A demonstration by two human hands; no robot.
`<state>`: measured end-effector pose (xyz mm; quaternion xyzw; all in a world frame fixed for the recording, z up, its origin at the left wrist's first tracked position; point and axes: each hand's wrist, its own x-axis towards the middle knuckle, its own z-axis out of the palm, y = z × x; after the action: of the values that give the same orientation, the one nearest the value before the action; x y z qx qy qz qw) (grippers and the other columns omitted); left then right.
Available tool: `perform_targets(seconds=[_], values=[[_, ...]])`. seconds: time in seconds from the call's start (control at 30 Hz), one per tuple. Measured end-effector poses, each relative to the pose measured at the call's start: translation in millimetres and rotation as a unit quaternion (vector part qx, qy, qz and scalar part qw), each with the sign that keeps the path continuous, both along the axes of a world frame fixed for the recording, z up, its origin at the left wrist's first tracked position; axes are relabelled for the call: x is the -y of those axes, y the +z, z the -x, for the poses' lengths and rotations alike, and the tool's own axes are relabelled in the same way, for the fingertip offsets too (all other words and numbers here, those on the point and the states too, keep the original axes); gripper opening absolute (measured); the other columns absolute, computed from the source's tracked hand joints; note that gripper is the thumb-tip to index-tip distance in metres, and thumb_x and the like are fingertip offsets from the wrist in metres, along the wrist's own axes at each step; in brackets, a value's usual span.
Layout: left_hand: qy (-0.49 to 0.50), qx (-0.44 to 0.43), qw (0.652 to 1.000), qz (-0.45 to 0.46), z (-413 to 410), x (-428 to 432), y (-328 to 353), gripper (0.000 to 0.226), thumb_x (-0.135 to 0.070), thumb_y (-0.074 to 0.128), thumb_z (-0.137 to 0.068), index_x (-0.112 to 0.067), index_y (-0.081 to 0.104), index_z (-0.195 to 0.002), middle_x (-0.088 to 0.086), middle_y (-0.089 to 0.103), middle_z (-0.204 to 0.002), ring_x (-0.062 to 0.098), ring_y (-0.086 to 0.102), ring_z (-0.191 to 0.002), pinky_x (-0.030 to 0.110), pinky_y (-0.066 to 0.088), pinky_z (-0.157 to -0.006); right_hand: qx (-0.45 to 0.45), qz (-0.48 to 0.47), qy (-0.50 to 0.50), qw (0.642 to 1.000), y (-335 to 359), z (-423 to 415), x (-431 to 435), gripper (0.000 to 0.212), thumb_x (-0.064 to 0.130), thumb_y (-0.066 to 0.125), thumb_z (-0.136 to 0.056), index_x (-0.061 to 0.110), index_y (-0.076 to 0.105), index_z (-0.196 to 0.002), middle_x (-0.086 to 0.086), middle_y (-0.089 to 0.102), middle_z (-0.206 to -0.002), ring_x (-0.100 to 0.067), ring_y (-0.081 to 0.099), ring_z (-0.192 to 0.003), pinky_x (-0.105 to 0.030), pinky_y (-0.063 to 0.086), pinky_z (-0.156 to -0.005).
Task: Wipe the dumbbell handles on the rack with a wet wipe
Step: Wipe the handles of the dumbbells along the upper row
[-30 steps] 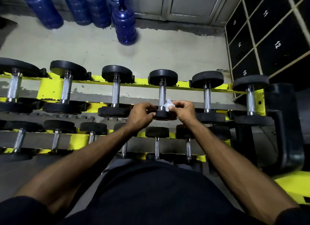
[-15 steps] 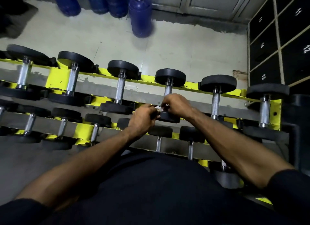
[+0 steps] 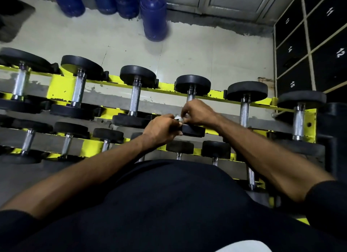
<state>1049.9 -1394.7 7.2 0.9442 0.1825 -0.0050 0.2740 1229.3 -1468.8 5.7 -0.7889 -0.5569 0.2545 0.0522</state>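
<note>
On my feed, R hand (image 3: pixel 199 112) and L hand (image 3: pixel 161 129) meet at the 4th dumbbell (image 3: pixel 192 84) from the left, top row of the yellow rack (image 3: pixel 60 86). R fingers pinch the wet wipe (image 3: pixel 177 118) at the lower end of the handle (image 3: pixel 190 97); L fingers curl onto it too I think, bit blurry.

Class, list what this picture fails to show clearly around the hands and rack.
Head view: wet wipe mostly hidden between left hand and right hand.
Head view: fourth dumbbell handle mostly covered by the right hand.
Head view: lower-row dumbbells blocked by forearms, torso.
</note>
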Motion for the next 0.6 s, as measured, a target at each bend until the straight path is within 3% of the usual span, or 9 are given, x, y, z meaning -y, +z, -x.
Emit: perform_targets(seconds=[0.13, 0.27, 0.33, 0.43, 0.5, 0.6], values=[[0.003, -0.005, 1.000, 0.003, -2.9, -2.4, 3.0, 0.026, -0.041, 0.077, -0.083, -0.023, 0.075, -0.102, -0.004, 0.063, -0.095, 0.017, 0.061, -0.083, 0.035, 0.056, -0.071, -0.083, -0.070, -0.265, 0.958, -19.7, 5.7, 34.1, 0.010, 0.023, 0.083, -0.070, 0.016, 0.077, -0.074, 0.004, 0.070, -0.070, -0.008, 0.064, -0.064, -0.023, 0.050, -0.056], [0.006, -0.019, 1.000, 0.007, -6.1, 0.8, 7.5, 0.019, -0.031, 0.076, -0.084, -0.020, 0.074, -0.100, -0.002, 0.063, -0.097, 0.017, 0.061, -0.089, 0.036, 0.055, -0.077, -0.148, -0.019, -0.394, 0.907, -41.6, -2.3, 40.7, 0.002, 0.012, 0.076, -0.074, 0.012, 0.077, -0.072, 0.000, 0.073, -0.073, -0.015, 0.069, -0.072, -0.039, 0.061, -0.069], [0.009, -0.024, 1.000, 0.006, -7.0, 2.7, 8.7, 0.016, -0.029, 0.076, -0.085, -0.020, 0.073, -0.098, -0.002, 0.063, -0.096, 0.018, 0.061, -0.090, 0.036, 0.054, -0.077, -0.208, 0.001, -0.419, 0.884, -47.2, -5.4, 38.7, 0.011, 0.003, 0.072, -0.079, 0.012, 0.078, -0.081, -0.003, 0.074, -0.087, -0.017, 0.070, -0.082, -0.036, 0.061, -0.074], [0.016, -0.030, 0.999, 0.003, -6.9, 3.6, 7.6, 0.016, -0.029, 0.076, -0.085, -0.021, 0.074, -0.099, -0.001, 0.063, -0.096, 0.019, 0.061, -0.089, 0.040, 0.056, -0.077, -0.298, 0.011, -0.426, 0.854, -44.8, -4.0, 33.7, 0.026, -0.008, 0.064, -0.083, 0.012, 0.075, -0.098, -0.006, 0.072, -0.101, -0.013, 0.065, -0.081, -0.027, 0.057, -0.066], [0.015, -0.033, 0.999, 0.002, -6.4, 3.9, 6.9, 0.018, -0.030, 0.076, -0.085, -0.021, 0.073, -0.100, 0.000, 0.063, -0.097, 0.019, 0.061, -0.090, 0.041, 0.056, -0.078, -0.326, 0.039, -0.402, 0.855, -42.1, -3.9, 29.1, 0.030, -0.007, 0.055, -0.089, 0.010, 0.072, -0.107, -0.005, 0.071, -0.102, -0.011, 0.063, -0.081, -0.023, 0.053, -0.062], [0.013, -0.033, 0.999, 0.000, -6.2, 3.3, 6.4, 0.019, -0.031, 0.076, -0.085, -0.020, 0.073, -0.100, 0.000, 0.063, -0.097, 0.020, 0.062, -0.089, 0.042, 0.056, -0.078, -0.351, 0.101, -0.339, 0.867, -39.5, -11.3, 27.9, 0.033, -0.002, 0.045, -0.091, 0.008, 0.072, -0.108, -0.009, 0.070, -0.110, -0.016, 0.061, -0.090, -0.027, 0.052, -0.073]])
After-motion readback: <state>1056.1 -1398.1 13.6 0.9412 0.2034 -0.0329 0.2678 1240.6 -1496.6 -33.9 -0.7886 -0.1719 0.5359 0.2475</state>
